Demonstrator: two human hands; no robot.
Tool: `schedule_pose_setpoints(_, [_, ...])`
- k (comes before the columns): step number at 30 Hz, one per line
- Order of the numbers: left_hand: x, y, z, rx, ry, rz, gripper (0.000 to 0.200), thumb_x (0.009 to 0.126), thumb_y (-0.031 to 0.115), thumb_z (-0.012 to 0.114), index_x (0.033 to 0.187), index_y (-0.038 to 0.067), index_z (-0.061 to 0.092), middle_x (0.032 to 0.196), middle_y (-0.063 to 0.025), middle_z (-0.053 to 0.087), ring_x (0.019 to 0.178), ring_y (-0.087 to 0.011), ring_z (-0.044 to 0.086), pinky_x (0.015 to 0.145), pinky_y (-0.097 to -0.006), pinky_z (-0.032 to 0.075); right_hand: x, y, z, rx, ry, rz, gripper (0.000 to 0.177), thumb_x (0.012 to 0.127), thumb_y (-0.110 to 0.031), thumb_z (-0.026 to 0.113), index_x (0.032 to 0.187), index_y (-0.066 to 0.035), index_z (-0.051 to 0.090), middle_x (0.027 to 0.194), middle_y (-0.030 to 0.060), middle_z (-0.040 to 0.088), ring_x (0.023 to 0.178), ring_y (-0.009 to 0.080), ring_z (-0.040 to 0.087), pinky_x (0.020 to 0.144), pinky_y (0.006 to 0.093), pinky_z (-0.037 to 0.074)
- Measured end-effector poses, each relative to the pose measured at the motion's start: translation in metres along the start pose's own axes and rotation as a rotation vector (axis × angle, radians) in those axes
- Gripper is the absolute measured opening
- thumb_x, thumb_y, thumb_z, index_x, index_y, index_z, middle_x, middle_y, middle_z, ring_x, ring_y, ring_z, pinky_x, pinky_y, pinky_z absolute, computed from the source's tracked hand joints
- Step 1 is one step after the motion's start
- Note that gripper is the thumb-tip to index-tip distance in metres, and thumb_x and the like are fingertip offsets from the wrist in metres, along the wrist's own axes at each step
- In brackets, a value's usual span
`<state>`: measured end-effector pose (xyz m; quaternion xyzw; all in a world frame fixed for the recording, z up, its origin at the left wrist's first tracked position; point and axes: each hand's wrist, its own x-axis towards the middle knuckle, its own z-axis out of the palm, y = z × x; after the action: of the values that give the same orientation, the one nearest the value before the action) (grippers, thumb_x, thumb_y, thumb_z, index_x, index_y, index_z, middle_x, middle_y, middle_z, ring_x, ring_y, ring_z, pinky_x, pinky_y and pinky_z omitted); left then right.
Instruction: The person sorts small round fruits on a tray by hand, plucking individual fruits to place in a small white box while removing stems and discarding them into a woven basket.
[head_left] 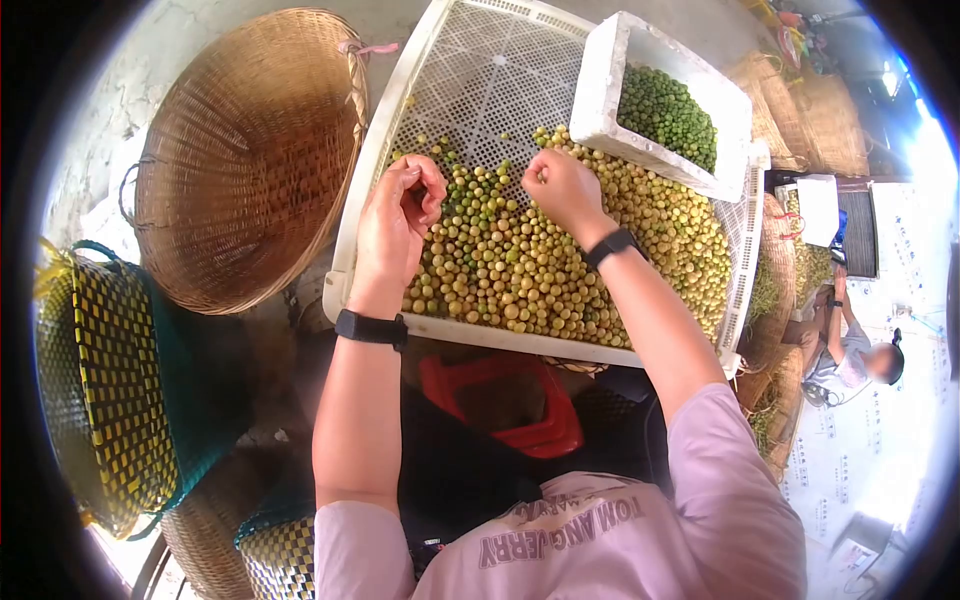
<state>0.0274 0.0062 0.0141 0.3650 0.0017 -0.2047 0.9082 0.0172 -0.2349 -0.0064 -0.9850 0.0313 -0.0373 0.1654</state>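
A white perforated plastic tray [480, 60] holds a broad layer of small round yellow-green fruits [505, 260], with some greener ones among them. Over the tray's left part is my left hand [405, 215], its fingers curled in toward the palm; what they hold, if anything, is hidden. My right hand [568, 198] hovers above the fruits near the middle, thumb and fingers pinched on what looks like one small round fruit [542, 176]. A white foam box [600, 85] at the tray's upper right contains small green fruits [668, 118]. Both wrists wear dark bands.
A large wicker basket [250, 150] stands left of the tray. Below it is a black-and-yellow woven basket [120, 390]. A red plastic stool [555, 430] shows under the tray's near edge. More baskets [830, 125] line the right side, where another person [850, 350] sits.
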Motion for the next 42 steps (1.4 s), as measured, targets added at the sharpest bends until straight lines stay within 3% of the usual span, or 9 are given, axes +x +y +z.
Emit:
schedule_pose_setpoints(3, [-0.002,0.004,-0.002,-0.029,0.019,0.005,0.016,0.091,0.019,0.045,0.081,0.006,0.049,0.074,-0.0030,0.045,0.065,-0.0100,0.036,0.056,-0.0228,0.030,-0.042,-0.026,-0.027,0.473,-0.140,-0.019,0.006,0.083,-0.011,0.063,0.081,-0.006,0.063,0.075,0.0059,0.065,0.066,0.0158,0.062,0.060,0.0285,0.049])
schedule_pose_setpoints(5, [0.000,0.005,-0.006,-0.038,0.003,0.020,0.016,0.091,0.019,0.045,0.081,0.007,0.048,0.073,-0.0024,0.044,0.064,-0.0093,0.035,0.056,-0.0227,0.029,-0.091,-0.055,-0.046,0.712,-0.504,0.017,0.012,0.083,-0.016,0.064,0.078,-0.005,0.063,0.076,0.0063,0.064,0.070,0.0172,0.064,0.064,0.0303,0.050])
schedule_pose_setpoints(7, [0.000,0.004,-0.007,-0.035,0.013,0.026,0.016,0.092,0.019,0.044,0.081,0.007,0.048,0.073,-0.0021,0.043,0.064,-0.0088,0.034,0.055,-0.0226,0.028,-0.127,-0.068,-0.046,0.470,-0.696,-0.411,0.015,0.078,-0.022,0.065,0.086,-0.009,0.064,0.080,0.0076,0.061,0.078,0.0272,0.063,0.072,0.0359,0.052])
schedule_pose_setpoints(13, [-0.005,0.006,-0.004,0.016,0.009,0.078,0.017,0.091,0.019,0.045,0.081,0.006,0.048,0.073,-0.0023,0.044,0.063,-0.0090,0.034,0.056,-0.0224,0.029,-0.077,-0.054,-0.021,0.270,-0.026,-0.188,0.007,0.084,-0.012,0.060,0.089,-0.009,0.063,0.089,0.0089,0.064,0.077,0.0297,0.064,0.066,0.0386,0.052])
schedule_pose_setpoints(23, [-0.002,0.008,-0.013,-0.043,0.001,0.059,0.017,0.092,0.019,0.046,0.081,0.006,0.049,0.074,-0.0015,0.044,0.065,-0.0090,0.038,0.056,-0.0222,0.030,-0.037,-0.038,0.021,0.117,-0.064,-0.168,0.005,0.088,-0.018,0.058,0.092,-0.015,0.059,0.087,0.0050,0.057,0.070,0.0289,0.060,0.063,0.0400,0.051])
schedule_pose_setpoints(28, [-0.004,0.007,-0.008,0.048,0.066,-0.010,0.017,0.094,0.017,0.045,0.082,0.006,0.050,0.074,-0.0017,0.046,0.065,-0.0087,0.038,0.057,-0.0216,0.032,-0.042,-0.030,-0.002,0.550,-0.001,-0.014,0.004,0.091,-0.006,0.060,0.094,-0.003,0.061,0.089,0.0067,0.068,0.074,0.0128,0.062,0.064,0.0277,0.051])
schedule_pose_setpoints(34, [-0.007,0.003,-0.003,0.185,0.026,-0.025,0.019,0.096,0.017,0.042,0.083,0.006,0.051,0.076,-0.0006,0.048,0.065,-0.0063,0.039,0.056,-0.0189,0.033,-0.030,-0.031,-0.077,0.720,0.142,0.079,0.010,0.092,-0.015,0.064,0.096,-0.006,0.064,0.080,-0.0003,0.064,0.068,0.0048,0.054,0.060,0.0191,0.046])
schedule_pose_setpoints(38, [-0.014,-0.005,0.018,0.360,-0.165,-0.146,0.019,0.097,0.021,0.045,0.088,0.008,0.056,0.079,0.0035,0.052,0.068,-0.0038,0.042,0.060,-0.0181,0.035,-0.050,-0.061,-0.088,0.907,-0.091,0.040,0.011,0.090,-0.014,0.066,0.096,-0.005,0.064,0.080,-0.0027,0.063,0.071,0.0046,0.056,0.061,0.0196,0.046])
schedule_pose_setpoints(42, [-0.018,-0.014,0.024,0.313,-0.268,-0.289,0.018,0.098,0.022,0.048,0.096,0.007,0.059,0.084,0.0040,0.055,0.072,-0.0040,0.046,0.066,-0.0178,0.039,-0.058,-0.077,-0.069,0.902,-0.033,-0.038,0.010,0.092,-0.012,0.064,0.092,-0.002,0.061,0.082,-0.0003,0.064,0.073,0.0067,0.060,0.062,0.0211,0.048])
